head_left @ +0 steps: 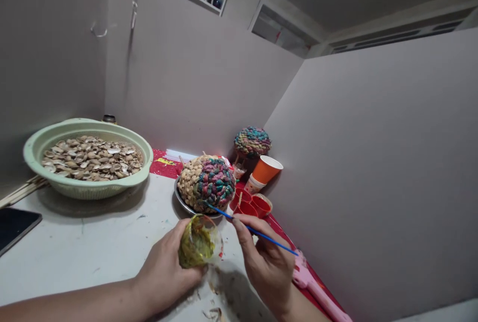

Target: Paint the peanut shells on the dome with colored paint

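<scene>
Holding a clear cup (pixel 197 241) and a thin blue brush (pixel 265 236) by a bumpy ball (pixel 206 182).

The left hand (pixel 164 267) wraps around the cup, with yellow-green paint (pixel 200 247) inside, and the right hand (pixel 265 260) pinches the brush, its tip at the ball's near side. Just past the hands, the ball sits in a metal bowl (pixel 180 201) on the white table (pixel 112 237), tan on the left, pink and blue-green on the right. Red cups (pixel 244 208) stand to its right; another colorful ball (pixel 252 142) is farther back. To the left is a green tub (pixel 32 155) of shells (pixel 93 158).
</scene>
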Available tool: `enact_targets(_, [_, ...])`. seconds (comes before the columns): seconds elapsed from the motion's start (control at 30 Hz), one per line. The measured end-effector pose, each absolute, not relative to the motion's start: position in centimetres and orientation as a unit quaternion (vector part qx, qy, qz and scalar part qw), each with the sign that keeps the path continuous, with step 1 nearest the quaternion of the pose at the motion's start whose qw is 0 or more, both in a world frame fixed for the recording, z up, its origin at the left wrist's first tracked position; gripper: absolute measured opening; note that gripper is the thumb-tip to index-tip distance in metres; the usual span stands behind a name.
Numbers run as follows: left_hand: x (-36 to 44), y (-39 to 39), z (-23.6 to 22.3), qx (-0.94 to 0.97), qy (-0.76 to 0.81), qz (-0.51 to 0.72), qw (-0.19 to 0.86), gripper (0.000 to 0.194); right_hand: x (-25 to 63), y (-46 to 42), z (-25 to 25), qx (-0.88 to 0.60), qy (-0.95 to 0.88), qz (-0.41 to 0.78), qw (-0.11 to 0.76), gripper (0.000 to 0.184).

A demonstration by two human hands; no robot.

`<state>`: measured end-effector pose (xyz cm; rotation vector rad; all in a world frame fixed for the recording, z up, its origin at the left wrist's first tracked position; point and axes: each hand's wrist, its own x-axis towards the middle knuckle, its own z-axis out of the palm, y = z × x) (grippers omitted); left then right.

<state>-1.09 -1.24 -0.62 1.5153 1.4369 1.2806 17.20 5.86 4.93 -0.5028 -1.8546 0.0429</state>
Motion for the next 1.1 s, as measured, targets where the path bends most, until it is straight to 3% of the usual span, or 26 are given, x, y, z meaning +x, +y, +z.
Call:
enact_targets(0.3, [-1.3,-1.4,-0.3,0.607,0.557,0.441,0.355,0.061,15.7,8.2,4.8,-0.108,-0.834,-0.059,0.538,0.026])
enact_targets(1.1, [-1.5,-1.4,0.0,0.619,0.549,0.440,0.349,0.053,15.6,7.7,4.9,-0.087,-0.867,-0.084,0.484,0.021])
